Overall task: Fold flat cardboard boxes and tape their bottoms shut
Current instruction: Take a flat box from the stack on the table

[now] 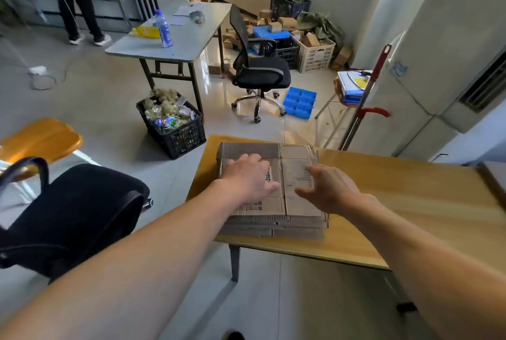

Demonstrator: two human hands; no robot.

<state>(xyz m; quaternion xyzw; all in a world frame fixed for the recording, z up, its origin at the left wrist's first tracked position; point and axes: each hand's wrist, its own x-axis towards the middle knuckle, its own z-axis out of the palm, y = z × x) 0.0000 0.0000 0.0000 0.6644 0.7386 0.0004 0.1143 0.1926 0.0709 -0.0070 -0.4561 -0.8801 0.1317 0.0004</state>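
Reaching out from the near side, both bare arms stretch across the gap to a stack of flat boxes (273,189) lying at the left end of the wooden tabletop (410,202), its near edge close to the tabletop's front edge and its left side nearly flush with the left edge. The sheets look light and stiff, thin corrugated card with a dry surface that should not slip, though a single sheet will likely bend along its creases if lifted by one corner. Taking the top one by a free edge, with fingertips slid under the near or the right side, seems the safest hold, so that only one peels off.

The left hand (247,179) lies palm down on the top sheet, fingers fairly straight and spread, pressing rather than gripping. The right hand (325,189) hovers over the right half of the stack, fingers open and loosely bent, thumb apart, holding nothing; I cannot tell whether it touches the card. Farther off stands a black crate (175,131), then a grey folding table (186,38) with a bottle (163,28).
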